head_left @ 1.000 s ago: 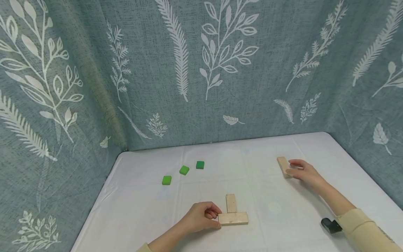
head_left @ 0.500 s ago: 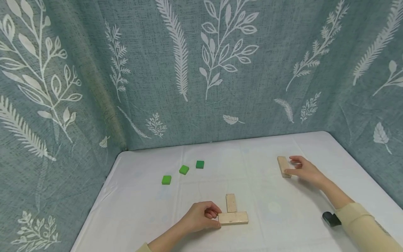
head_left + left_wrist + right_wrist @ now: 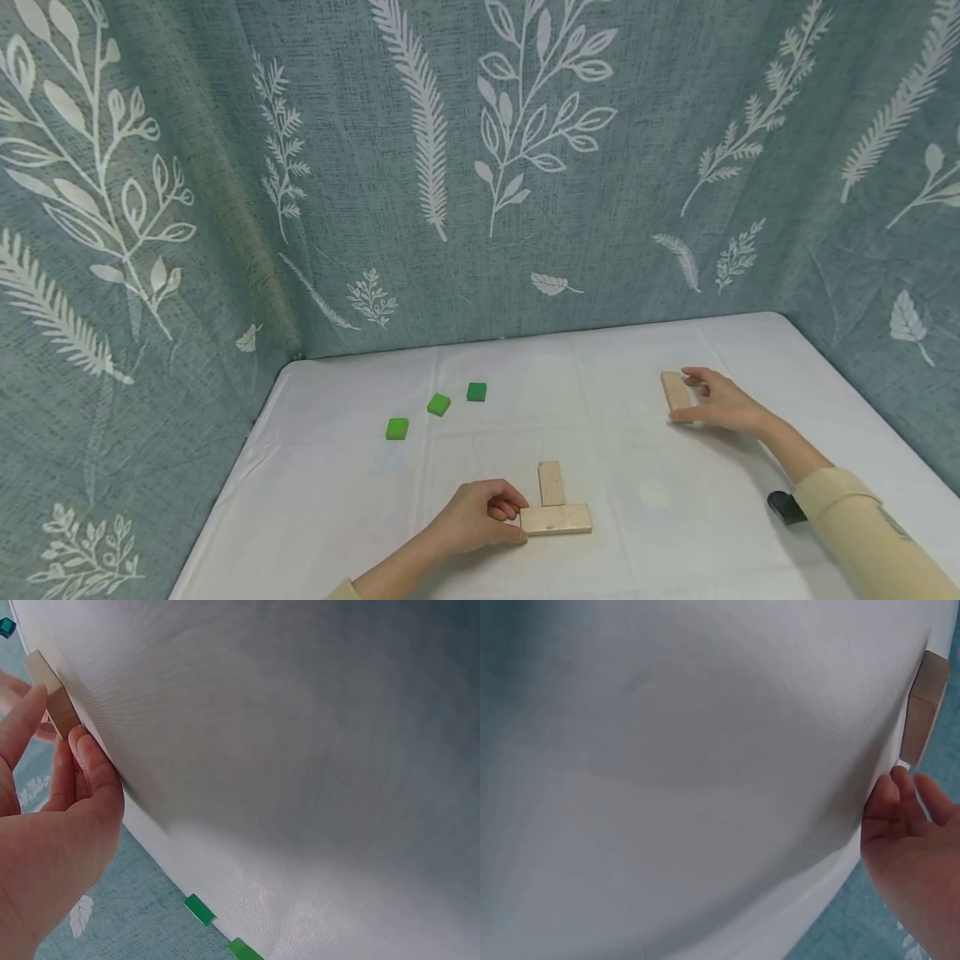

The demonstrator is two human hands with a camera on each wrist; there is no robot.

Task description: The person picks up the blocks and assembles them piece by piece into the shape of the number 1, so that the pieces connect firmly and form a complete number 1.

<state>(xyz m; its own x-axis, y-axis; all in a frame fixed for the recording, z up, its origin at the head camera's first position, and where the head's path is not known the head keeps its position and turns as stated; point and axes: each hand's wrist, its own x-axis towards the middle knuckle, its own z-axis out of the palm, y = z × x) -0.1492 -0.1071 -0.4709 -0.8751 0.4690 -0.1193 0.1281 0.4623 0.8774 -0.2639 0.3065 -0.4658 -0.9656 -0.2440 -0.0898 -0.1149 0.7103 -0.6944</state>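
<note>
On the white table, the left hand (image 3: 476,517) pinches the left end of a wooden block (image 3: 557,520) lying crosswise; in the left wrist view its fingers and thumb touch the block (image 3: 54,690). A second wooden block (image 3: 551,483) points away from the middle of that block's far side. Farther back on the right lies another wooden block (image 3: 674,393), with the right hand (image 3: 723,404) beside it, thumb at its near end and other fingers near its far right side. The right wrist view shows this hand (image 3: 915,847) loosely bent, just short of a block (image 3: 924,712).
Three small green blocks, one at the left (image 3: 397,429), one in the middle (image 3: 438,405) and a darker one (image 3: 476,392), lie toward the back left. A black object (image 3: 785,507) shows by the right sleeve. A patterned curtain (image 3: 450,283) stands behind the table.
The right hand has shifted slightly left, its thumb moving to the near end of the far block. The left hand and the blocks stay in place.
</note>
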